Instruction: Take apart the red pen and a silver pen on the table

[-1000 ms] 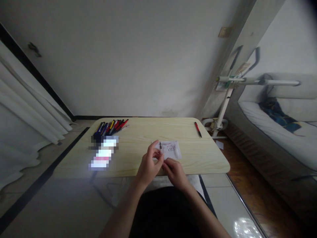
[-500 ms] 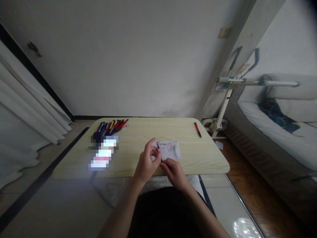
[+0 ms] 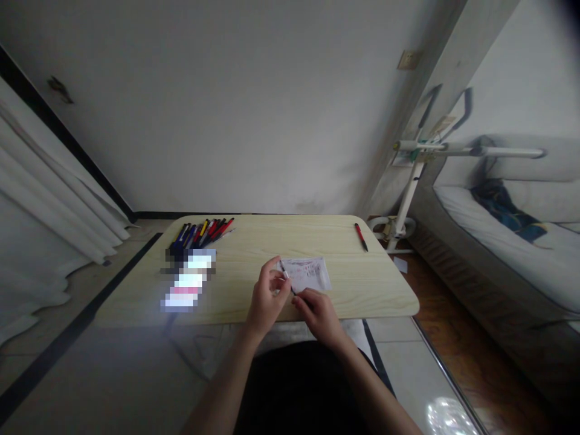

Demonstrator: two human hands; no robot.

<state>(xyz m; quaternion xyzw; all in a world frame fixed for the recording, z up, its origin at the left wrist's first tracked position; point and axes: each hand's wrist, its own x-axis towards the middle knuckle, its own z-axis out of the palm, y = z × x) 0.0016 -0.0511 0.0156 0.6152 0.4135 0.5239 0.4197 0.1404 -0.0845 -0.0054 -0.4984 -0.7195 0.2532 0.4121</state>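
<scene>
Both my hands meet over the near edge of a light wooden table [image 3: 371, 290]. My left hand [image 3: 266, 297] pinches the upper end of a thin dark pen [image 3: 288, 281]. My right hand [image 3: 319, 313] is closed on the pen's lower end. Just beyond the hands lies a small printed paper slip [image 3: 309, 273] flat on the table. The pen slants from upper left to lower right between the two hands.
A fan of several coloured pens [image 3: 202, 232] lies at the table's far left, with blurred-out cards [image 3: 188, 279] in front of them. A single red pen [image 3: 361, 236] lies at the far right. A white exercise machine [image 3: 414, 175] and a sofa [image 3: 512, 223] stand to the right, curtains [image 3: 40, 211] to the left.
Both hands have shifted slightly toward me and left. The left fingers have closed tighter on the pen's top end. The paper slip has stayed in place.
</scene>
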